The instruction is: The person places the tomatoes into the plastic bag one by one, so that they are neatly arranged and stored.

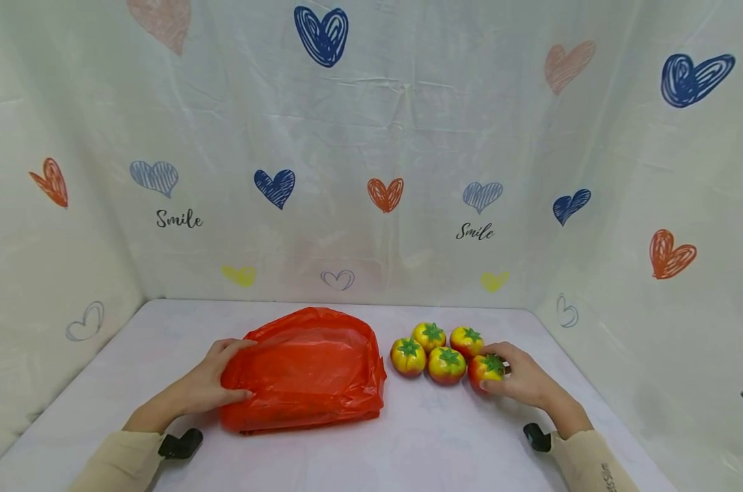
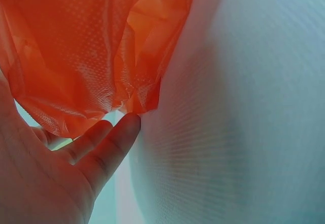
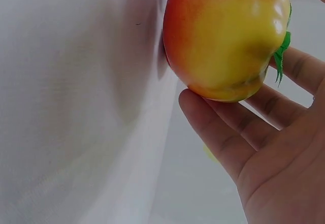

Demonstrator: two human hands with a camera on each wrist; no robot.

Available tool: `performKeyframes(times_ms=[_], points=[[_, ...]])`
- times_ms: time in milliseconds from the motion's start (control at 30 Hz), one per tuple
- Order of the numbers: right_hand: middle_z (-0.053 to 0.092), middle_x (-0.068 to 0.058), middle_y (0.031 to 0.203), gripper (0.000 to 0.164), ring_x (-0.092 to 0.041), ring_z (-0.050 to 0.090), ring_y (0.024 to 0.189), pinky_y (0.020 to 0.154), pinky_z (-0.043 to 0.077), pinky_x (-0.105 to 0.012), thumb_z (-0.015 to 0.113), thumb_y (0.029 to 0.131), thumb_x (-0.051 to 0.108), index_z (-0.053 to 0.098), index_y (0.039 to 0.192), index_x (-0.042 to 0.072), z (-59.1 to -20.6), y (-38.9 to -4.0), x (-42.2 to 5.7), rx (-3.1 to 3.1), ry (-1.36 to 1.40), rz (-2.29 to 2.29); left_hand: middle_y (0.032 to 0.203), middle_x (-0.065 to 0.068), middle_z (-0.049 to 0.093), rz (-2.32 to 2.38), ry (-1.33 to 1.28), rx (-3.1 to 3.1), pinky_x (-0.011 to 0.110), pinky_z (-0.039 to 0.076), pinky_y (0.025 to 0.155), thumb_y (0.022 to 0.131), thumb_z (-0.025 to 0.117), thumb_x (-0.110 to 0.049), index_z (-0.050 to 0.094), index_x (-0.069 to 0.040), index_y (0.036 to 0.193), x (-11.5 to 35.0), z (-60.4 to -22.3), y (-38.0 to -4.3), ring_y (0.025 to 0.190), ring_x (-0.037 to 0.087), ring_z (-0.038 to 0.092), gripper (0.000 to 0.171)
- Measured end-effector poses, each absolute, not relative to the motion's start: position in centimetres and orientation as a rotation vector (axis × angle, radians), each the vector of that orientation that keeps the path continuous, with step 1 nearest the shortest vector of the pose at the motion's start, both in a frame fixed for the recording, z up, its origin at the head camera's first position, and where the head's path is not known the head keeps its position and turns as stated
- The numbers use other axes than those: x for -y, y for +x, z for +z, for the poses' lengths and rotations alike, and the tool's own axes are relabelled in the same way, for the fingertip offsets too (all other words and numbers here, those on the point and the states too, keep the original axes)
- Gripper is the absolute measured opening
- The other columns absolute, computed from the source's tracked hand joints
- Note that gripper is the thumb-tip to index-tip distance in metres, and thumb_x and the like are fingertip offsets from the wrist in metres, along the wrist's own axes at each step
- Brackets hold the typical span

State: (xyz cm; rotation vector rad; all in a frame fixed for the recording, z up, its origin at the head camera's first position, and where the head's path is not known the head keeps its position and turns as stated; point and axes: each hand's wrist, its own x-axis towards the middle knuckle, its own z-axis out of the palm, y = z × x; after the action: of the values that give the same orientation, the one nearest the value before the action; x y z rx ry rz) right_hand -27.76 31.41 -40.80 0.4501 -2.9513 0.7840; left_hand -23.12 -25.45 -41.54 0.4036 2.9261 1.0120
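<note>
A red plastic bag (image 1: 303, 369) lies on the table, its crinkled side also showing in the left wrist view. My left hand (image 1: 208, 379) touches the bag's left end, thumb and fingers spread apart; in the left wrist view its extended fingers (image 2: 109, 148) meet the plastic. At the right, my right hand (image 1: 525, 376) holds a red-and-yellow toy tomato (image 1: 483, 369) with green leaves, thumb on the near side and fingers on the far side. The right wrist view shows this tomato (image 3: 223, 36) close up, against the fingertips. What the bag contains is hidden.
More toy tomatoes, several in all, cluster between the bag and my right hand, one of them at the front (image 1: 447, 365). The white table (image 1: 408, 451) is bordered by white curtains (image 1: 346, 239) with printed hearts at the back and both sides.
</note>
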Motion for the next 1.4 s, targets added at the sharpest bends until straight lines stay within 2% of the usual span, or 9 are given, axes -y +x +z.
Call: performKeyframes(times_ms=[500,767,1067,1400], points=[[0.055,0.003,0.119,0.049,-0.017,0.052,0.101,0.084,0.048,-0.039,0.075,0.074,0.030,0.059,0.119,0.021,-39.9,-27.3,-30.5,2.807,0.547,0.753,0.140,0.022,0.023,0.999,0.379,-2.929,0.063,0.044,0.089,0.070,0.081,-0.035,0.036,-0.016,0.142,25.5,-41.7,-22.9,0.121,0.044,0.038,0.086],[0.056,0.003,0.117,0.046,-0.016,0.052,0.100,0.080,0.049,-0.036,0.077,0.074,0.029,0.061,0.116,0.020,-39.7,-27.0,-29.6,2.718,0.632,0.718,0.141,0.021,0.023,1.008,0.353,-2.909,0.060,0.047,0.087,0.069,0.082,-0.035,0.036,-0.016,0.142,25.5,-41.7,-22.9,0.121,0.043,0.038,0.088],[0.053,0.007,0.119,0.051,-0.015,0.052,0.102,0.085,0.050,-0.040,0.079,0.072,0.031,0.060,0.119,0.023,-39.3,-26.9,-27.8,2.722,0.678,0.712,0.141,0.021,0.023,0.989,0.374,-2.919,0.061,0.046,0.088,0.070,0.081,-0.036,0.036,-0.016,0.141,25.5,-41.6,-23.0,0.120,0.042,0.039,0.087],[0.053,0.010,0.116,0.050,-0.013,0.053,0.101,0.085,0.050,-0.042,0.079,0.072,0.029,0.060,0.117,0.024,-38.5,-27.0,-26.5,2.670,0.762,0.688,0.140,0.020,0.024,0.997,0.384,-2.924,0.060,0.046,0.088,0.070,0.081,-0.036,0.037,-0.017,0.141,25.5,-41.6,-23.3,0.121,0.042,0.037,0.086]])
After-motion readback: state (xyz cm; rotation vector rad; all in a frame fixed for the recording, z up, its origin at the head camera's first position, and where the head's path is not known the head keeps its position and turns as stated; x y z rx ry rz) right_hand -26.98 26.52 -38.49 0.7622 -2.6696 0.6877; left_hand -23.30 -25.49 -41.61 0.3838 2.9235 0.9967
